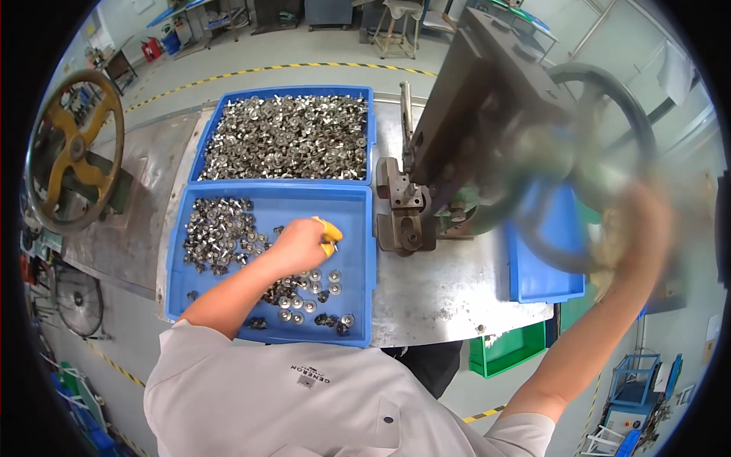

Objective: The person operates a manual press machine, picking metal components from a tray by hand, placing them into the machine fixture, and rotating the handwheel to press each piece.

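Note:
My left hand [303,245] is over the near blue tray [282,199], its fingers pinched together in yellow finger covers. A small metal part [335,246] shows between the fingertips. Below the hand lie several round metal discs with raised centres [297,301], some loose, some in dark clusters. At the right, my right hand [640,228] is at the rim of the press's handwheel [640,114]. Motion smears this hand, so its fingers cannot be made out. Between my arms stands the dark metal press [487,99], with a tooling block [407,217] at its base.
A far blue tray [371,137] is heaped with small metal parts. Another blue tray [544,293] stands beneath the handwheel, and a green bin [506,354] sits below the table's near edge. A second wheel with yellow spokes [76,148] rises at the left of the metal table [434,305].

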Demonstrator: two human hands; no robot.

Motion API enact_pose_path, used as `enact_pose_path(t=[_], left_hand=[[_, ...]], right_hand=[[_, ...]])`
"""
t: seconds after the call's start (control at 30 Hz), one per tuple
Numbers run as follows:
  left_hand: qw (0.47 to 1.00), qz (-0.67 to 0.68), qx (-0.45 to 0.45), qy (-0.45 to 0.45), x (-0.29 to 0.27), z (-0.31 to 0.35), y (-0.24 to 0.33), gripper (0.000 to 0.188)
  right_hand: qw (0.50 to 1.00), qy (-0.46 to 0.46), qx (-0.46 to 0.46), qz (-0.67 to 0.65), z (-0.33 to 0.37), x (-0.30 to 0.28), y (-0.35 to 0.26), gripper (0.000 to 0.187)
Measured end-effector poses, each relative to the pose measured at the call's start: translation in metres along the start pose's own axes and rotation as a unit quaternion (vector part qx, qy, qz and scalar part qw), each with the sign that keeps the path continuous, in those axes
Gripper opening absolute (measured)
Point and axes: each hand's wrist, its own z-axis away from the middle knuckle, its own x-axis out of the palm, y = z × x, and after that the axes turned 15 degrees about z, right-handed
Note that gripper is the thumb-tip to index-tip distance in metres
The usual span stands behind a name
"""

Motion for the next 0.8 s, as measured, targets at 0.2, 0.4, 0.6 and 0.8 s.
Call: enact_pose_path(t=[0.2,0.4,0.6,0.8], left_hand=[[0.834,0.537,-0.105,0.064,-0.003,-0.029,0.01,0.02],[0.751,0.649,-0.05,0.113,0.021,-0.062,0.042,0.021],[0.8,0.582,-0.033,0.14,0.028,-0.089,0.062,0.015],[0.872,0.464,-0.008,0.155,0.027,-0.091,0.068,0.013]], right_hand=[[0.999,-0.003,0.014,0.033,0.0,0.001,-0.017,0.035],[1.0,0.007,0.008,0.012,0.008,0.002,-0.014,0.035],[1.0,-0.006,-0.002,-0.015,0.01,0.003,-0.008,0.038],[1.0,-0.028,0.006,-0.007,0.001,0.001,-0.01,0.039]])
